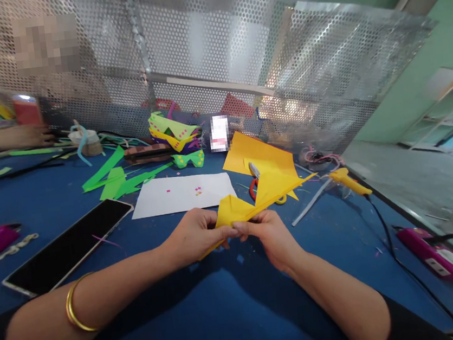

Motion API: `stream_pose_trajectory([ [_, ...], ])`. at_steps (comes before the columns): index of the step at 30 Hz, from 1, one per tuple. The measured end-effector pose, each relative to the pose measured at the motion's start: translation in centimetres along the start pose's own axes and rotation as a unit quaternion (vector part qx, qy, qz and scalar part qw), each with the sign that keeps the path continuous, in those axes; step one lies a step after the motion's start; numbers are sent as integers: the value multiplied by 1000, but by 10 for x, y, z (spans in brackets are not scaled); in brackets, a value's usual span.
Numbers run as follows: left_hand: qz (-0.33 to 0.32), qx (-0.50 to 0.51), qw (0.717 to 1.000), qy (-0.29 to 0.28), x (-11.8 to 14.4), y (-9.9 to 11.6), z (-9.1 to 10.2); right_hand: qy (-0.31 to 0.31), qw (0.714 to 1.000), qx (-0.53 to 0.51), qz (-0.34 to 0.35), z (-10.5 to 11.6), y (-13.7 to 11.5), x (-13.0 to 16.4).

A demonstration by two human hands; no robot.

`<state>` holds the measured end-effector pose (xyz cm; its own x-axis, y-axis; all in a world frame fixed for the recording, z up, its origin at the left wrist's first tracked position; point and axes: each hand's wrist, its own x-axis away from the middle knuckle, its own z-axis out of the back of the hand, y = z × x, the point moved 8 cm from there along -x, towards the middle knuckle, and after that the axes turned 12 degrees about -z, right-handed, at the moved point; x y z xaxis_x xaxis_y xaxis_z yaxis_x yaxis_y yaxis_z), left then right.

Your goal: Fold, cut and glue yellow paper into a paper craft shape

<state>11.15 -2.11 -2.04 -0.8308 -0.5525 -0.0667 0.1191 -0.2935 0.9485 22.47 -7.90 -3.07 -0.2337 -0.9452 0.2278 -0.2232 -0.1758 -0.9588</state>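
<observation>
A folded piece of yellow paper point(234, 208) is held above the front middle of the blue table, one long point reaching up to the right. My left hand point(196, 232) pinches its lower left part between thumb and fingers. My right hand point(270, 233) grips its lower edge, the thumb close to the left thumb; some fingertips are hidden behind the paper. Just beyond the hands lies a white sheet point(180, 194) with a few tiny coloured bits on it. Scissors with red handles point(253, 189) lie partly under the yellow paper.
An orange-yellow sheet point(263, 155), green strips point(115, 180) and folded dotted paper bows point(175, 132) lie farther back. A yellow glue gun point(350, 180) with a cord is at the right. A black phone-like slab point(71, 245) lies left. Perforated metal mesh point(211, 35) stands behind; another person's hand point(22, 137) rests far left.
</observation>
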Motion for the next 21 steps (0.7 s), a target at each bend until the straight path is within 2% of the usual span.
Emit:
stream_pose_trajectory([
  [3, -2, -18, 999, 29, 1, 0, 5, 54, 998, -2, 5, 14, -4, -2],
  [5, 10, -11, 999, 29, 2, -1, 5, 80, 997, -8, 13, 20, -7, -2],
  [8, 27, 26, 999, -3, 4, 0, -2, 67, 998, -3, 17, 16, -7, 1],
  [11, 13, 103, 994, -26, 5, 5, -11, 37, 999, 1, 10, 5, -3, 5],
  [14, 3, 145, 989, -8, 4, 6, -13, 23, 1000, 2, 2, 1, 1, 7],
  [17, 18, 143, 989, 17, 4, 0, -10, 39, 999, 1, 5, 5, 1, 5],
  [21, 38, 155, 987, 22, 5, -6, -12, 50, 999, -1, 8, 7, 1, 5],
])
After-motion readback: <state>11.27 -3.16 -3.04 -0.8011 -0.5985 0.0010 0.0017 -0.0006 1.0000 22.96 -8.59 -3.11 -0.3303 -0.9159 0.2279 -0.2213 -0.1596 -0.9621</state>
